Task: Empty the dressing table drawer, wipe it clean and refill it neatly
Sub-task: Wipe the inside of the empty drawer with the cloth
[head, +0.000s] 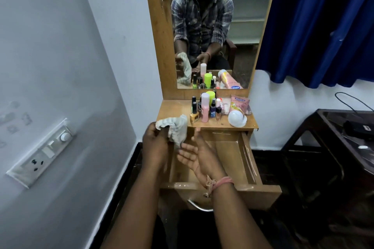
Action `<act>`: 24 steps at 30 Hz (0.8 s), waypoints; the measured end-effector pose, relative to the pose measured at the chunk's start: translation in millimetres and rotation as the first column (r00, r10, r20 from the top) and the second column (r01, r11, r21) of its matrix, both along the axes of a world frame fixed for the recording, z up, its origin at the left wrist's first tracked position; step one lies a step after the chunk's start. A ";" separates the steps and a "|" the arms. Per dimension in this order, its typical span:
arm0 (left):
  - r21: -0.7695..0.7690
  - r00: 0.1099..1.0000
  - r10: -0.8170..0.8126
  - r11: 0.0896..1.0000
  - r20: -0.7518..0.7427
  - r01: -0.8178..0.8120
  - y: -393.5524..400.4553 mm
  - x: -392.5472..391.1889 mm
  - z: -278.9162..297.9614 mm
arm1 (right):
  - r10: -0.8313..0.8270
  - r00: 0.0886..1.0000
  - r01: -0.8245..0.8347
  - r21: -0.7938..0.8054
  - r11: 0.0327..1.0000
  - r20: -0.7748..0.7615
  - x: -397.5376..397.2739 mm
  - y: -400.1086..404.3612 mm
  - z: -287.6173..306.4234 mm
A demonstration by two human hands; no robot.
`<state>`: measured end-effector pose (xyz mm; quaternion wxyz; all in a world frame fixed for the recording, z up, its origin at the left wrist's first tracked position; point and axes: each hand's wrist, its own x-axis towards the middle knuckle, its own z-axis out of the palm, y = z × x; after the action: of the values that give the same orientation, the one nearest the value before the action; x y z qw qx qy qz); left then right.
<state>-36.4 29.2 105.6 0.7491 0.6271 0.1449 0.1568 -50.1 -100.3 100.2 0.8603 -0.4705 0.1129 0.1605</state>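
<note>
Soft, light crumpled grey-white cloth (175, 128) bunched in left hand (155, 141) fingers; right hand (194, 154) fingers spread, empty, over pulled-out wooden drawer (248, 157).

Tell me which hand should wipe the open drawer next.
Left, probably: the left hand already grips the cloth beside the drawer, which looks empty. The right hand is open and holds nothing.

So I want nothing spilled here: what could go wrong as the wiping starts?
1. The bottles stand crowded near the tabletop's front edge, right above the open drawer; a swing of the cloth in the left hand might topple one.
2. The white lid sits close to that edge and could be nudged off.
3. The drawer is pulled far out, so pressing down hard may strain it.
</note>
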 end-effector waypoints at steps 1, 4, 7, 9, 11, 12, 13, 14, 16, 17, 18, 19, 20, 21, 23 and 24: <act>-0.046 0.996 -0.087 0.995 -0.006 0.087 -5.5 -10.4 -5.5 | -0.003 1.000 0.004 0.073 0.997 -0.017 -3.0 1.2 -2.6; -0.027 0.946 -0.319 0.948 -0.064 0.318 -15.4 -37.1 -14.6 | -0.038 0.999 0.039 0.031 0.999 -0.022 -11.9 -4.1 -9.1; -0.077 0.940 -0.326 0.945 -0.101 0.319 -13.0 -50.6 -14.3 | -0.176 0.983 0.169 -0.119 0.978 -0.057 -15.0 -22.2 -18.1; -0.084 0.975 -0.192 0.980 -0.114 0.183 -3.2 -54.2 -12.6 | -0.222 0.974 0.217 -0.096 0.971 -0.048 -16.3 -41.5 -20.5; -0.102 0.989 -0.040 0.995 -0.142 0.025 10.8 -58.2 -12.0 | -0.248 0.969 0.245 -0.132 0.960 -0.005 -19.9 -62.7 -17.8; -0.097 0.985 0.036 0.994 -0.171 -0.053 20.2 -60.0 -13.4 | -0.268 0.963 0.270 -0.140 0.953 0.027 -21.4 -70.3 -15.9; -0.074 0.972 0.107 0.989 -0.207 -0.124 32.0 -60.9 -20.4 | -0.283 0.958 0.288 -0.157 0.945 0.052 -24.5 -74.8 -14.0; -0.045 0.959 0.156 0.984 -0.237 -0.171 42.5 -62.9 -27.2 | -0.288 0.954 0.300 -0.236 0.924 0.087 -29.5 -77.6 -9.2; -0.002 0.938 0.181 0.982 -0.296 -0.190 57.3 -69.3 -35.2 | -0.226 0.963 0.269 -0.494 0.827 0.146 -38.8 -80.7 0.3; 0.028 0.926 0.183 0.982 -0.330 -0.184 63.1 -70.9 -40.5 | -0.181 0.969 0.245 -0.592 0.768 0.167 -42.1 -78.8 4.3; 0.050 0.917 0.172 0.985 -0.359 -0.165 68.0 -72.4 -44.7 | -0.133 0.972 0.231 -0.661 0.714 0.196 -44.7 -75.3 8.8; 0.064 0.912 0.140 0.990 -0.385 -0.125 72.0 -74.2 -46.6 | -0.092 0.967 0.238 -0.711 0.662 0.239 -46.1 -70.5 12.8; 0.091 0.904 0.095 0.994 -0.417 -0.063 74.9 -76.6 -46.6 | -0.049 0.954 0.263 -0.744 0.615 0.296 -47.8 -65.2 15.8; 0.134 0.890 0.051 0.991 -0.453 0.011 76.8 -78.9 -44.0 | -0.001 0.934 0.293 -0.766 0.572 0.356 -49.5 -58.5 17.9; 0.216 0.858 0.006 0.969 -0.514 0.122 79.6 -83.1 -38.1 | 0.100 0.898 0.345 -0.825 0.448 0.429 -54.0 -43.9 20.2; 0.252 0.848 0.014 0.957 -0.529 0.141 78.8 -85.2 -34.3 | 0.124 0.889 0.371 -0.851 0.370 0.442 -56.9 -34.3 20.9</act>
<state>-121.6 108.0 71.3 0.5887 0.7504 0.2994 -0.0269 -107.0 -134.6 121.1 0.4618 -0.8802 0.0239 -0.1064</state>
